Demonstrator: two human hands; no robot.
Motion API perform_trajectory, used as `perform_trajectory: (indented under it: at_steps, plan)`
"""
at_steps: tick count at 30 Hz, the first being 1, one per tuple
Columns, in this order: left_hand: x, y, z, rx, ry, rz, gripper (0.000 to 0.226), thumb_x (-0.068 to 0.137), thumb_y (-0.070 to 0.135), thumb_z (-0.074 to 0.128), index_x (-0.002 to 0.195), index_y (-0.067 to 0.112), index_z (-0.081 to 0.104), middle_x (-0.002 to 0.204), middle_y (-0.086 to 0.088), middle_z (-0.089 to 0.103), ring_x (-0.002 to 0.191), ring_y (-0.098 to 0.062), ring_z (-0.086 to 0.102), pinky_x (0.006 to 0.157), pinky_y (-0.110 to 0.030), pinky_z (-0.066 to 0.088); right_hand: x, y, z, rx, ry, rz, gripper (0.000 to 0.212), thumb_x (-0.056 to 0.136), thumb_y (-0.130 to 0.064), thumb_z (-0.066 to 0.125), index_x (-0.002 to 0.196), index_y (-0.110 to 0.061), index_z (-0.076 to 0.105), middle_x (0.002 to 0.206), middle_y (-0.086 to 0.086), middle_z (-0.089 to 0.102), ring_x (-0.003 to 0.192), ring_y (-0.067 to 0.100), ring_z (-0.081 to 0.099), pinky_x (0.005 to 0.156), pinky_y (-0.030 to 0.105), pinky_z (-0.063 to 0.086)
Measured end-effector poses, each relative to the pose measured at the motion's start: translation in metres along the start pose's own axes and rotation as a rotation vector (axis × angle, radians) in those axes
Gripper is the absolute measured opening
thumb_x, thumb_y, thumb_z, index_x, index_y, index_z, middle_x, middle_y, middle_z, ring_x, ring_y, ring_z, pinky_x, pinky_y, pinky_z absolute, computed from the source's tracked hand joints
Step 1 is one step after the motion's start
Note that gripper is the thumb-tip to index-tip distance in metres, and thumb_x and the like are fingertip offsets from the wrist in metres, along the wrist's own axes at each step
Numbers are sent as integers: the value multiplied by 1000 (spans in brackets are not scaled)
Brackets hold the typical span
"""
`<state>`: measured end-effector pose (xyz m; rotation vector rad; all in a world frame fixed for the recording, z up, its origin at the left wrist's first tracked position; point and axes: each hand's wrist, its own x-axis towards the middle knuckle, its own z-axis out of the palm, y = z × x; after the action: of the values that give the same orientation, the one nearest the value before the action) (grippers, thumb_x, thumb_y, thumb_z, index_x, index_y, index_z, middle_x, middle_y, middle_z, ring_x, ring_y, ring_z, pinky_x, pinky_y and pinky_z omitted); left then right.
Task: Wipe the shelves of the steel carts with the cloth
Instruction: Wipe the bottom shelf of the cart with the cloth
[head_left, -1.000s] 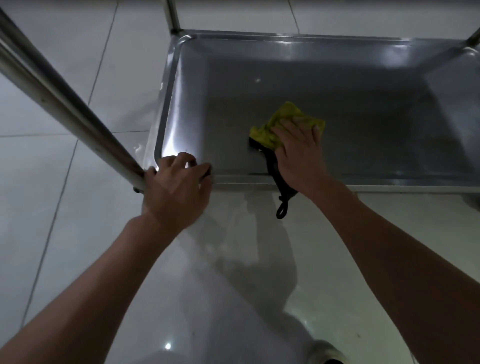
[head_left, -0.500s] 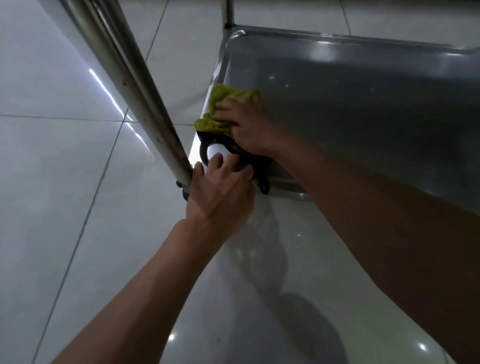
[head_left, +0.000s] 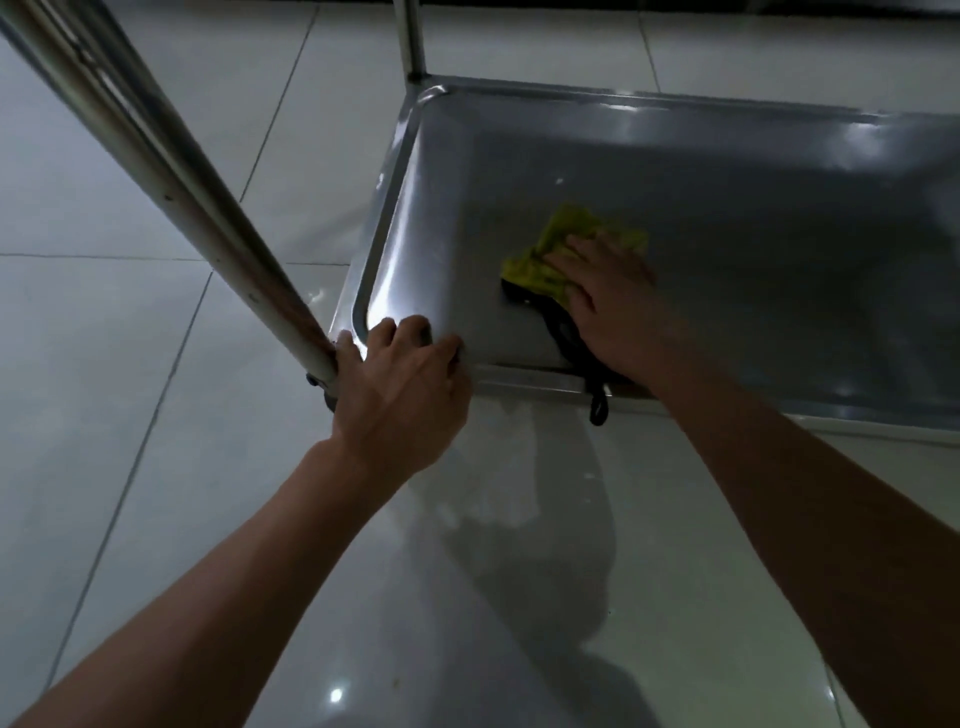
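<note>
The steel cart's bottom shelf lies low above the floor, a shallow tray with a raised rim. A yellow-green cloth with a black strap lies on the shelf near its front edge; the strap hangs over the rim. My right hand presses flat on the cloth with straight fingers. My left hand grips the shelf's front-left corner, fingers curled over the rim beside the cart's leg.
A steel upright post runs diagonally from the top left down to the front-left corner. Another post rises at the back-left corner. Glossy pale floor tiles surround the cart.
My right hand has slid the cloth from the shelf's left edge back toward the middle-right. The left hand keeps its hold on the corner.
</note>
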<state>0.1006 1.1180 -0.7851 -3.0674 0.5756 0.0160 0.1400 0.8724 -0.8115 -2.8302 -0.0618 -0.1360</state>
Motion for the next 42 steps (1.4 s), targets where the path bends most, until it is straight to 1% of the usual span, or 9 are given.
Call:
perform_trajectory:
  at_steps: [3,7,13,18,22,25,29,37,42]
  plan:
    - [4,19,-2,-105,-3,-12,33,100,44,39,116,27,62,127,2,55,124,-25,47,108,-51,33,-27,32,-19,-31,17,66,48,101,-18,46,149,-21,42,159,3,34,150,27,21,120,39,17]
    - [20,58,-2,-196,-38,133,34,98,42,43,126,29,56,135,1,50,130,-27,41,108,-53,35,-62,68,-39,13,67,178,49,101,-15,49,149,-11,41,158,12,34,149,33,22,121,41,19]
    - [45,97,-3,-212,-133,91,33,94,46,47,122,33,59,134,-3,46,126,-33,40,100,-55,41,-87,111,-53,-66,107,286,46,103,-19,44,148,-14,42,159,12,30,149,34,20,120,44,20]
    - [44,95,0,-201,-94,112,36,95,46,46,127,36,59,135,-1,46,125,-32,42,98,-54,43,-78,112,-46,-99,128,287,44,100,-14,45,144,-12,48,155,12,38,147,35,24,120,47,17]
    - [49,82,-4,-192,-59,192,40,92,52,44,127,37,56,131,5,52,122,-28,49,90,-50,45,-58,110,-40,-110,114,285,47,100,-17,44,147,-15,44,157,8,34,149,33,20,121,47,15]
    - [56,44,-7,-135,-23,158,50,89,60,37,130,37,52,134,7,55,125,-25,51,91,-52,45,-36,100,-32,-101,102,253,49,100,-18,43,149,-18,40,159,6,31,150,32,16,122,48,12]
    - [49,6,-3,-31,-34,12,45,87,67,43,122,41,53,133,1,52,125,-30,48,94,-60,44,-2,73,-17,-72,81,206,48,101,-17,40,149,-19,40,160,4,29,151,31,14,122,47,9]
    - [45,-17,5,-50,-21,52,62,84,77,41,138,48,43,139,11,46,129,-27,42,95,-54,44,83,-10,26,-16,-1,71,49,100,-21,37,147,-32,42,161,-4,27,152,25,9,122,45,3]
    - [47,-30,9,-16,-29,58,69,82,77,27,143,46,38,143,10,42,132,-26,39,95,-52,42,131,-77,43,-36,-116,-175,50,97,-21,40,144,-36,46,157,-3,33,149,31,14,121,51,5]
